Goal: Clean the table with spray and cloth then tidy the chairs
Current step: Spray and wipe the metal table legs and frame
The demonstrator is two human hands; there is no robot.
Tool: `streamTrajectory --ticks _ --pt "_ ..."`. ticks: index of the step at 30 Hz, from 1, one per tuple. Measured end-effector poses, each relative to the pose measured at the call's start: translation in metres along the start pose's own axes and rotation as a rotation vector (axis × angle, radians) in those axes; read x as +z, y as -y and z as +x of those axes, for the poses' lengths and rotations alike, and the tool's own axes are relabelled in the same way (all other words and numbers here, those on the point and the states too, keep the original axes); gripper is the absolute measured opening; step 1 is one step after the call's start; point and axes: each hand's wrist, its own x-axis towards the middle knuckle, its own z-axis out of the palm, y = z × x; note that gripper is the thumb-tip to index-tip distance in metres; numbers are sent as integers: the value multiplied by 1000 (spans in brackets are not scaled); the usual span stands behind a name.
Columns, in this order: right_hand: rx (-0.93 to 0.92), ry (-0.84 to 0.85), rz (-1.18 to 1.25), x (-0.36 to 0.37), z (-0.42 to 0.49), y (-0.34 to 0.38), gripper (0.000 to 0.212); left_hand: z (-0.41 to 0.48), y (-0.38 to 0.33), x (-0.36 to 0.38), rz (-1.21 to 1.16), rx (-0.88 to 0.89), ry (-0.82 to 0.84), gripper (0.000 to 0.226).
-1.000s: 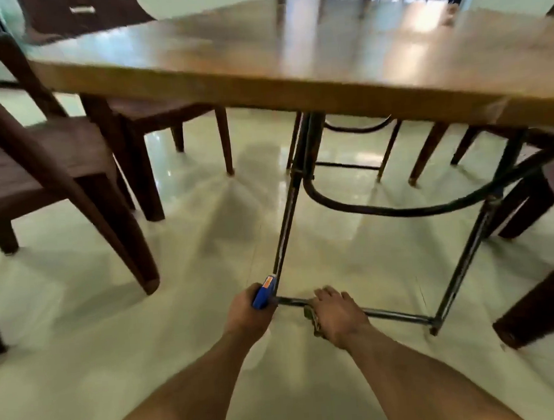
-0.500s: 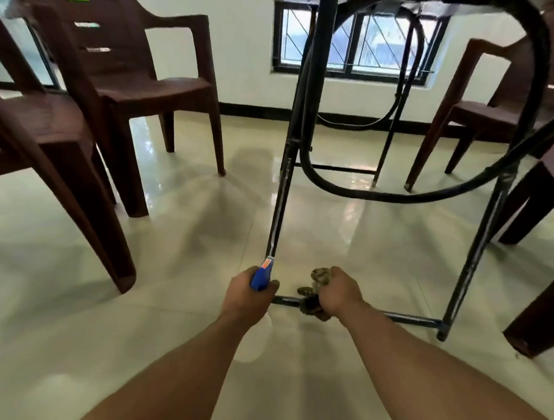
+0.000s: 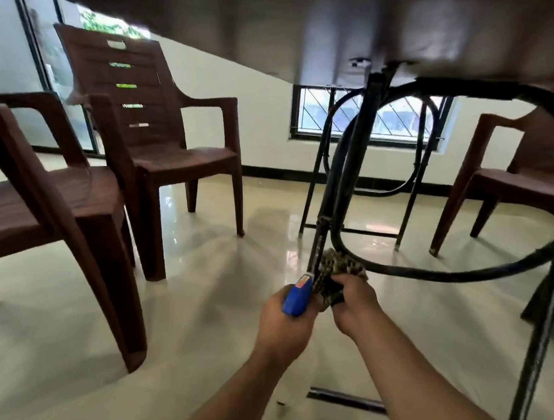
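I look from low down at the underside of the wooden table (image 3: pixel 338 31). My left hand (image 3: pixel 285 320) grips the spray bottle (image 3: pixel 296 297) by its blue head; the clear body hangs below my wrist. My right hand (image 3: pixel 352 303) holds a dark patterned cloth (image 3: pixel 334 271) pressed around the black metal table leg (image 3: pixel 342 179), a little above the floor. Both hands sit close together at that leg. Two brown plastic chairs (image 3: pixel 153 143) (image 3: pixel 39 206) stand at the left, pulled away from the table.
Another brown chair (image 3: pixel 509 174) stands at the right. Black curved braces (image 3: pixel 437 270) and a floor bar (image 3: pixel 344 398) of the table frame cross the space around my hands. A second leg (image 3: pixel 537 339) rises at the right. The glossy tiled floor (image 3: pixel 210 313) stretches to a barred window (image 3: pixel 371 121).
My view has dropped below the tabletop. Both hands have risen from the floor bar up the leg, and the cloth has moved from the bar onto the upright leg.
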Motion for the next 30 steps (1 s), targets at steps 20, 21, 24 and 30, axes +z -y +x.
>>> streamTrajectory --ticks 20,21,24,30 --pt "-53 448 110 9 20 8 47 15 -29 -3 -139 155 -45 15" --pt "-60 441 126 10 21 5 49 16 -26 -5 -129 138 -46 16" --pt "20 293 -220 4 17 -20 35 16 -9 -9 -73 67 -67 20" --pt "-7 271 -31 -3 38 -22 44 5 43 -9 35 -43 -74 19"
